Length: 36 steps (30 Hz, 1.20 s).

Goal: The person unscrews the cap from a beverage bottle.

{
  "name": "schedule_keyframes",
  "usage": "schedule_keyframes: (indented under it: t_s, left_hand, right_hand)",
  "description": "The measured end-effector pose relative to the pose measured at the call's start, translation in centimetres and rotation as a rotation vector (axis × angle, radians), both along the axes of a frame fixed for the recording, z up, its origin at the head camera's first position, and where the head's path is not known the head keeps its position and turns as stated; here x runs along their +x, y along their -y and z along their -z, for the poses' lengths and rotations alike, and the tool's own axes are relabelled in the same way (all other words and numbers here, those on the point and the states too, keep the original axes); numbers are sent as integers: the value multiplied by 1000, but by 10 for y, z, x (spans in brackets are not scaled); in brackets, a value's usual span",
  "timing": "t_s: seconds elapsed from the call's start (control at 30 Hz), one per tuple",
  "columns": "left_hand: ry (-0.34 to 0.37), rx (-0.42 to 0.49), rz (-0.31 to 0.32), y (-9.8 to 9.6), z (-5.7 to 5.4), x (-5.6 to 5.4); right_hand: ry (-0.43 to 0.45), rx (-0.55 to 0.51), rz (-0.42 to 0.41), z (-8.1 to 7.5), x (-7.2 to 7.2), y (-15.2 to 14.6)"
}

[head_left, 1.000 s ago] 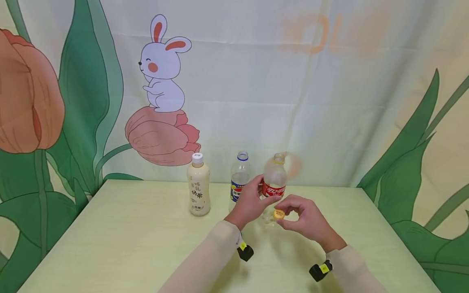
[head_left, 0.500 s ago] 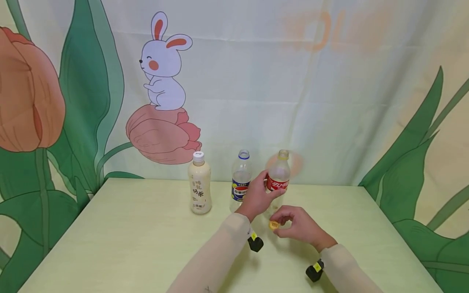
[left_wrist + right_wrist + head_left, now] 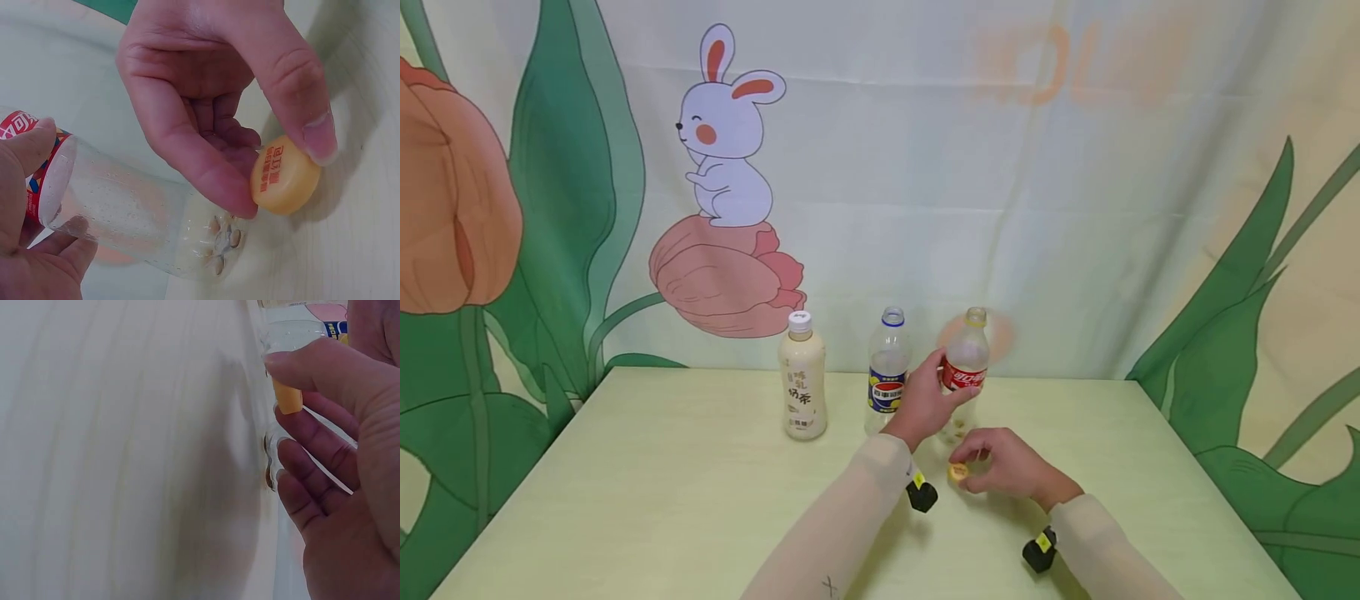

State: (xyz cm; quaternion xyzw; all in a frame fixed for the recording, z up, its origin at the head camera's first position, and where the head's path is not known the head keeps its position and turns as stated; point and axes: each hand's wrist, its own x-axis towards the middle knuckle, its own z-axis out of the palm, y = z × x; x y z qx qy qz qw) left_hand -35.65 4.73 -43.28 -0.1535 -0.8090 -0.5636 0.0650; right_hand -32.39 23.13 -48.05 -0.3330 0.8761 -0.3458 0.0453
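Note:
My left hand (image 3: 925, 404) grips the clear plastic bottle (image 3: 967, 343) round its red label. That bottle stands upright and uncapped, with a yellow ring at its neck. In front of its base my right hand (image 3: 1009, 468) pinches a yellow bottle cap (image 3: 958, 472) between thumb and index finger, low over the tabletop. The left wrist view shows red print on top of the cap (image 3: 284, 178) and the bottle's foot (image 3: 225, 240) just behind the fingers. Edge-on in the right wrist view, the cap (image 3: 287, 397) sits under the thumb.
Left of the gripped bottle stands an uncapped clear bottle (image 3: 889, 358) with a blue label, partly behind the left hand. Farther left is a milk tea bottle (image 3: 803, 383) with a white cap. A printed cloth (image 3: 880, 192) hangs behind the pale table (image 3: 662, 500).
My right hand has carried the cap down and towards me, away from the bottle's side to just above the table. The left hand and its bottle have shifted slightly to the right.

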Motion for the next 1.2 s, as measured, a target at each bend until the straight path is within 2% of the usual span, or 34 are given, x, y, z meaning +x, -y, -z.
schedule_keyframes:
  t_s: [0.3, 0.47, 0.67, 0.93, 1.2]
  left_hand:
    - [26, -2, 13, -2, 0, -1]
    - [24, 1, 21, -2, 2, -2]
    - [63, 17, 19, 0, 9, -3]
    - [95, 37, 25, 3, 11, -2]
    - [100, 34, 43, 7, 12, 1]
  right_hand:
    - [74, 40, 0, -2, 2, 0]
    - [69, 98, 7, -1, 0, 1]
    - [68, 128, 1, 0, -2, 1]
    - [49, 109, -27, 1, -1, -1]
    - [65, 85, 41, -6, 3, -3]
